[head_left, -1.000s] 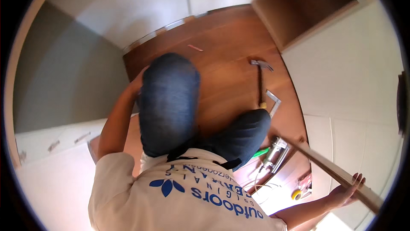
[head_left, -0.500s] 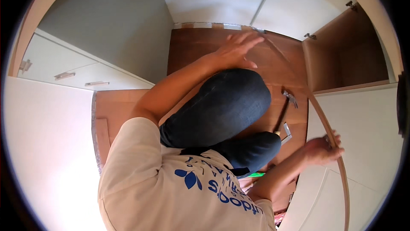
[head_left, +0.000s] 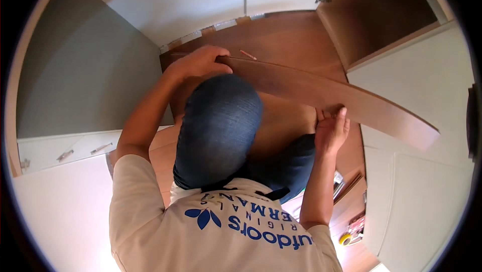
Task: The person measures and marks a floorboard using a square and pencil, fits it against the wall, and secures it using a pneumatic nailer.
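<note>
A long brown wooden floor plank [head_left: 301,81] stretches across in front of my knees, its right end [head_left: 427,134] raised before the white cabinet fronts. My left hand [head_left: 205,61] grips the plank near its left part, fingers over the upper edge. My right hand [head_left: 331,129] is closed on the lower edge, thumb against the broad face. A thin reddish stick, perhaps a pencil [head_left: 248,55], lies on the laid wooden floor [head_left: 296,33] just beyond the plank. The plank's far left end is partly hidden by my left hand and forearm.
An open brown cabinet [head_left: 386,16] stands at the far right, white fronts [head_left: 416,181] below it. Drawers with metal handles [head_left: 65,155] line the left. Loose narrow boards [head_left: 348,188] and a yellow roll [head_left: 345,239] lie at lower right. Small spacers [head_left: 208,31] sit along the far wall.
The plank has turned from edge-on at the right to lying across before me. My left hand has moved left and taken hold of it; my right hand has shifted inward. The hammer is out of sight.
</note>
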### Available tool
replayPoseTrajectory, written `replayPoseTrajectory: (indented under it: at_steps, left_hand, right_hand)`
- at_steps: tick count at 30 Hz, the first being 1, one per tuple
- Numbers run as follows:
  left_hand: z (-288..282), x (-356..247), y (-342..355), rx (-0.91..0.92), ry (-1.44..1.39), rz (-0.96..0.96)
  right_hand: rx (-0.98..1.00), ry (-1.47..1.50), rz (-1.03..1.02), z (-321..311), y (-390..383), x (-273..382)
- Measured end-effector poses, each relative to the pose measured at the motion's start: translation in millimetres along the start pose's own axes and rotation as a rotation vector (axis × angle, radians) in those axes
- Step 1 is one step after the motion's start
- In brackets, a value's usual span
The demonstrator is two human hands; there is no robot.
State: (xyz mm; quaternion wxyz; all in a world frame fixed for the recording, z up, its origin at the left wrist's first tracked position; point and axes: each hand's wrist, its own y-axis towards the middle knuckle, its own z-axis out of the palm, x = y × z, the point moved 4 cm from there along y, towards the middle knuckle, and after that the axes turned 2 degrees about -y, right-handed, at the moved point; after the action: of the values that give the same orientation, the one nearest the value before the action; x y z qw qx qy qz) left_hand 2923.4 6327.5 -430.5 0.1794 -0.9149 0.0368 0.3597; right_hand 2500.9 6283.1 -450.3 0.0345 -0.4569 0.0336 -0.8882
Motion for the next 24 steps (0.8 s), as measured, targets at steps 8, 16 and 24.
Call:
replayPoseTrajectory:
  at_steps: [8,16,24]
  left_hand:
    - [11,-12,30,-0.309,0.408,0.305]
    - [21,14,38,-0.359,0.561,0.234]
    - [-3,117,25,-0.572,0.482,0.346]
  right_hand:
    - [-0.139,0.031,0.125,29,14,-69]
    - [-0.097,-0.039,0.156,96,12,-100]
    - [0.071,-0.197,0.346,145,93,-125]
